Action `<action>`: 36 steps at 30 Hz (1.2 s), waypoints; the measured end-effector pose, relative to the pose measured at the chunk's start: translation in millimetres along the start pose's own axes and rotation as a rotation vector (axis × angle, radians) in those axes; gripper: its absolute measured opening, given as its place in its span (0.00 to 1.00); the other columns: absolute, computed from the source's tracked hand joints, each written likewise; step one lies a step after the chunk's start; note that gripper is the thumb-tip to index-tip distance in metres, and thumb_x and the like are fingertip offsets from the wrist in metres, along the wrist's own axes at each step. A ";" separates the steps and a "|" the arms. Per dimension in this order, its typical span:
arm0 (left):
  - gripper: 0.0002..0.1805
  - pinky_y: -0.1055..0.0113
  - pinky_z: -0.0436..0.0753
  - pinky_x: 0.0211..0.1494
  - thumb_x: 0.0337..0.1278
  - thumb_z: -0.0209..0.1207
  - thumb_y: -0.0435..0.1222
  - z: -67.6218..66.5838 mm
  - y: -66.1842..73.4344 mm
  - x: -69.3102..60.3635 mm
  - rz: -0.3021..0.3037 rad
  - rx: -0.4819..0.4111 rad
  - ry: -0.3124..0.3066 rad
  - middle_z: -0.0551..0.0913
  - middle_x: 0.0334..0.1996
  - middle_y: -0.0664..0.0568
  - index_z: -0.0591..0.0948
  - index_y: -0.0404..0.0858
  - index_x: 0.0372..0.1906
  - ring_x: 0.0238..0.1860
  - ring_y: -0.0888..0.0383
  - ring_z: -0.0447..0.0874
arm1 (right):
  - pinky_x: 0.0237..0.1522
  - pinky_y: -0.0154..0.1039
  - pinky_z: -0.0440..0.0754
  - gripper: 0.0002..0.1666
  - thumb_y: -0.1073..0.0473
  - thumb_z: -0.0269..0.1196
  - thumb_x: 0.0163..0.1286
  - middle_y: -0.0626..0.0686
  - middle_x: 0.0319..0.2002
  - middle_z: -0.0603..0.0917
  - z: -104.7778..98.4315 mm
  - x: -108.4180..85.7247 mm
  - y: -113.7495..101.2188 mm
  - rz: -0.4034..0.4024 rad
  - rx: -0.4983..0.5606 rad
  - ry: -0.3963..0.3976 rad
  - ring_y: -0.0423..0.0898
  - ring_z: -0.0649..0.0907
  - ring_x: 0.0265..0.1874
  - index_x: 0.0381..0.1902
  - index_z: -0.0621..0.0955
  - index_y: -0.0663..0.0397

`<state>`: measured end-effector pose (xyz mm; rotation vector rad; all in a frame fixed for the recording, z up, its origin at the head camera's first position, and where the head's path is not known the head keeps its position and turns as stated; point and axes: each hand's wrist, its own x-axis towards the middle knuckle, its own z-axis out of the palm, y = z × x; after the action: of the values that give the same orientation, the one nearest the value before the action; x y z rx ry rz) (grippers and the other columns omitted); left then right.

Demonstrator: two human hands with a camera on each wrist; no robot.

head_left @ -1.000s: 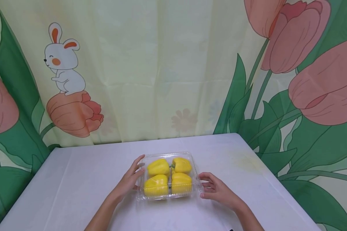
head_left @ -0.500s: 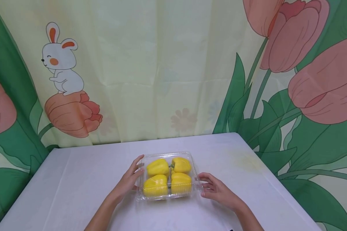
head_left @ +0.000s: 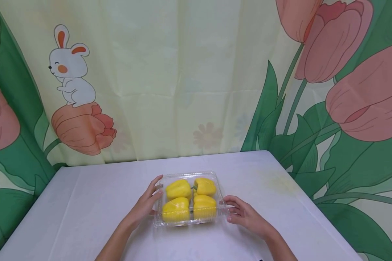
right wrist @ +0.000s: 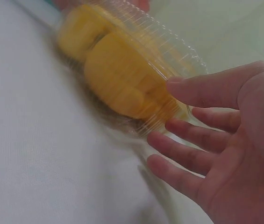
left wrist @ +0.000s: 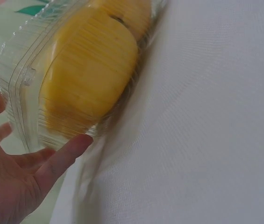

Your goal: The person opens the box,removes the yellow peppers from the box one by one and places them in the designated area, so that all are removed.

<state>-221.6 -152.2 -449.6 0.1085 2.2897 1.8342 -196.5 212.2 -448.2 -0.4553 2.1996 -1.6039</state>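
Note:
A clear, lidded plastic container (head_left: 185,174) lies flat on the table, and several yellow bell peppers (head_left: 179,189) show through it. My left hand (head_left: 143,203) is at its left side, fingers spread and relaxed, fingertips against the edge. Seen from the left wrist, this hand (left wrist: 17,179) has its fingers by the container's ribbed end (left wrist: 17,79). On the right side, my right hand (head_left: 246,214) has loosely bent fingers at the container's edge. The right wrist view shows that hand (right wrist: 237,144) with fingers apart beside the container (right wrist: 169,42); firm contact cannot be told.
A white cloth covers the table (head_left: 94,195). Behind it hangs a curtain (head_left: 143,72) printed with tulips and a rabbit. A small dark object (head_left: 261,260) shows at the bottom edge of the head view.

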 end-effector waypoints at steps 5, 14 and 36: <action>0.29 0.44 0.84 0.42 0.69 0.48 0.53 -0.9 -0.2 -0.7 -0.009 0.017 0.003 0.56 0.75 0.43 0.54 0.71 0.71 0.73 0.32 0.53 | 0.57 0.34 0.80 0.33 0.58 0.60 0.69 0.65 0.67 0.69 1.5 0.3 0.6 -0.001 0.015 -0.004 0.60 0.74 0.62 0.67 0.62 0.60; 0.28 0.42 0.84 0.43 0.72 0.46 0.49 -2.7 1.4 -3.8 -0.015 0.023 0.003 0.55 0.75 0.41 0.54 0.69 0.72 0.72 0.31 0.53 | 0.57 0.32 0.79 0.31 0.60 0.60 0.69 0.66 0.67 0.68 3.3 4.2 3.6 -0.010 0.032 0.000 0.62 0.72 0.64 0.66 0.63 0.62; 0.28 0.39 0.83 0.44 0.71 0.47 0.50 -2.7 2.6 -3.9 -0.013 0.034 -0.014 0.55 0.75 0.42 0.54 0.71 0.71 0.72 0.30 0.52 | 0.54 0.27 0.79 0.21 0.59 0.60 0.69 0.68 0.65 0.71 4.9 5.5 5.4 -0.036 0.018 0.033 0.49 0.77 0.61 0.53 0.73 0.68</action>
<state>-218.5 -154.9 -446.1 0.1112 2.3069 1.7826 -199.1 207.2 -455.4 -0.4694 2.2118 -1.6601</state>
